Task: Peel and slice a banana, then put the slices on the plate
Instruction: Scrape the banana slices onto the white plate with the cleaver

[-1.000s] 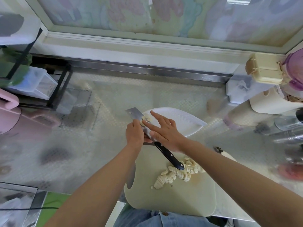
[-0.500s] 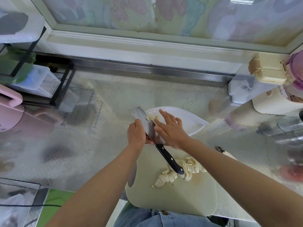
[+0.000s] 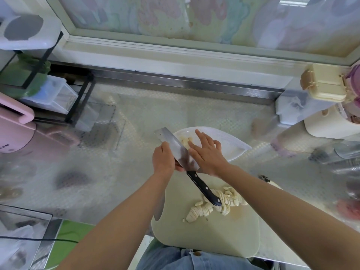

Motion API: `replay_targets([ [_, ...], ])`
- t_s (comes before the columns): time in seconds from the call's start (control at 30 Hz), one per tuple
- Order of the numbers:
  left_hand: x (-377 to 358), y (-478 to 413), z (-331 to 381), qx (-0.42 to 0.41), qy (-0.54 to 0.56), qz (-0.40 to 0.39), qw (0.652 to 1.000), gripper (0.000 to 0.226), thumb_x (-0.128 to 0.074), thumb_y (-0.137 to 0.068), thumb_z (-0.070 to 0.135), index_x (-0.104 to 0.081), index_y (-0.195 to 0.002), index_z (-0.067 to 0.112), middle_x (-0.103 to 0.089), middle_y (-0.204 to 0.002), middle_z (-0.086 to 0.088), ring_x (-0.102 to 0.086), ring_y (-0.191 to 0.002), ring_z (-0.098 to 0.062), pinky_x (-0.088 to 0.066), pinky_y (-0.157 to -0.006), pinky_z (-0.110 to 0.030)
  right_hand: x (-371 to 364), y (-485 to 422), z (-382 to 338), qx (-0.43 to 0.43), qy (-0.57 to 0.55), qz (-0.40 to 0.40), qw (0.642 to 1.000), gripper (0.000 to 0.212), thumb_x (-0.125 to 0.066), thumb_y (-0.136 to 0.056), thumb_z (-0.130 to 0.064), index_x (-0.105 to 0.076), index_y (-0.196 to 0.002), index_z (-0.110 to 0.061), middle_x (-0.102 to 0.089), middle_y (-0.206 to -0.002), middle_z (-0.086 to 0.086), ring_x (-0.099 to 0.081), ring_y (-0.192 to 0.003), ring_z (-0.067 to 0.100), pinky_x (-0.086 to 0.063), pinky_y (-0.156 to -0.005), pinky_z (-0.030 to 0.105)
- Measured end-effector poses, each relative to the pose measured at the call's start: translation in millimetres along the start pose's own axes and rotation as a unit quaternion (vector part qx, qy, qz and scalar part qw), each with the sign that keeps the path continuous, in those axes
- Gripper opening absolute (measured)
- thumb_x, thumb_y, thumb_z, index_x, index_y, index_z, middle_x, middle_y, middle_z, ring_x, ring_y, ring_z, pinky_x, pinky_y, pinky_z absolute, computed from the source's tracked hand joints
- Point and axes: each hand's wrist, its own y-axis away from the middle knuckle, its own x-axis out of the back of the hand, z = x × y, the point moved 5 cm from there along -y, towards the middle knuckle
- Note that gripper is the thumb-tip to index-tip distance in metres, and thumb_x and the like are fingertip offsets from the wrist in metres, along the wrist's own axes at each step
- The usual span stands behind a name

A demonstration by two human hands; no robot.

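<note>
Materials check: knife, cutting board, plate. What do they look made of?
The knife has a grey blade with dull sheen, likely steel; handle black with pale rivets, plastic or wood, unclear. The cutting board is pale green, matte, uniform: probably plastic. The plate is white with soft gloss: ceramic or melamine, can't tell.

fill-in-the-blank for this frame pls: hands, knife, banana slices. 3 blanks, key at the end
1. The left hand grips the knife by its ____, not its handle.
2. The right hand, fingers straight, pushes slices off the knife onto the ____ plate.
3. The bigger pile of banana lies on the cutting board, beside the end of the knife's ____ handle.

Missing words: blade; white; black
</note>
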Motion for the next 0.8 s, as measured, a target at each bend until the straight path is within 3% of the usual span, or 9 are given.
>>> replay_targets([
  [0.07,1,-1,0,-0.002,-0.003,0.001,1.0,0.039,-0.023,-0.094,0.024,-0.054,-0.077,0.009,-0.061,-0.068,-0.016,-0.065,-0.054,-0.042,-0.055,-0.067,-0.059,6,1,-5,0.02,-0.022,0.02,0.999,0.073,0.001,-0.086,-0.057,-0.035,-0.145,-0.033,0.002,-0.16,-0.001,0.001,-0.145,0.016,-0.004,-0.112,0.042],
  [0.2,1,-1,2,-0.012,0.01,0.002,1.0,0.037,-0.026,-0.094,0.024,-0.054,-0.078,0.009,-0.06,-0.069,-0.014,-0.064,-0.045,-0.031,-0.055,-0.065,-0.06,5,-2,-15,0.023,-0.024,0.009,0.999,0.049,-0.018,-0.102,-0.041,-0.036,-0.144,-0.026,0.001,-0.16,0.001,0.001,-0.146,0.016,-0.004,-0.112,0.042],
  [0.33,1,2,5,-0.015,0.011,-0.003,1.0,0.037,-0.026,-0.094,0.022,-0.054,-0.074,0.008,-0.059,-0.069,-0.011,-0.062,-0.041,-0.026,-0.054,-0.064,-0.061,4,-2,-17,0.024,-0.049,0.003,0.998,0.044,-0.022,-0.103,-0.037,-0.05,-0.133,-0.023,-0.001,-0.16,0.002,0.001,-0.146,0.017,-0.002,-0.111,0.042],
  [0.43,0,5,8,-0.019,0.007,0.004,1.0,0.038,-0.026,-0.096,0.02,-0.051,-0.07,0.009,-0.055,-0.065,-0.009,-0.057,-0.035,-0.017,-0.055,-0.068,-0.058,8,2,-15,0.026,-0.066,0.005,0.997,0.044,-0.022,-0.103,-0.038,-0.05,-0.134,-0.025,-0.001,-0.16,0.001,0.001,-0.146,0.016,0.0,-0.112,0.041],
  [0.6,-2,3,12,-0.03,-0.014,0.031,0.999,0.041,-0.024,-0.099,0.02,-0.051,-0.069,0.011,-0.058,-0.072,-0.013,-0.066,-0.066,-0.03,-0.056,-0.073,-0.052,13,8,-16,0.041,-0.103,0.013,0.994,0.055,-0.015,-0.095,-0.048,-0.058,-0.125,-0.032,-0.007,-0.159,-0.001,0.0,-0.145,0.015,0.0,-0.112,0.041],
  [0.7,-1,3,8,-0.012,0.003,0.022,1.0,0.04,-0.024,-0.1,0.021,-0.055,-0.081,0.006,-0.061,-0.071,-0.012,-0.066,-0.048,-0.024,-0.059,-0.061,-0.036,15,7,-10,0.033,-0.12,0.041,0.991,0.043,-0.027,-0.096,-0.046,-0.057,-0.125,-0.035,-0.012,-0.157,-0.002,-0.005,-0.144,0.016,-0.005,-0.111,0.042],
  [0.8,-2,2,6,-0.008,0.013,0.01,1.0,0.038,-0.023,-0.099,0.023,-0.055,-0.099,0.004,-0.064,-0.076,-0.013,-0.067,-0.05,-0.033,-0.059,-0.069,-0.049,13,7,-6,0.016,-0.105,0.031,0.994,0.038,-0.035,-0.097,-0.044,-0.057,-0.126,-0.034,-0.011,-0.158,-0.002,-0.006,-0.144,0.017,-0.006,-0.112,0.044],
])
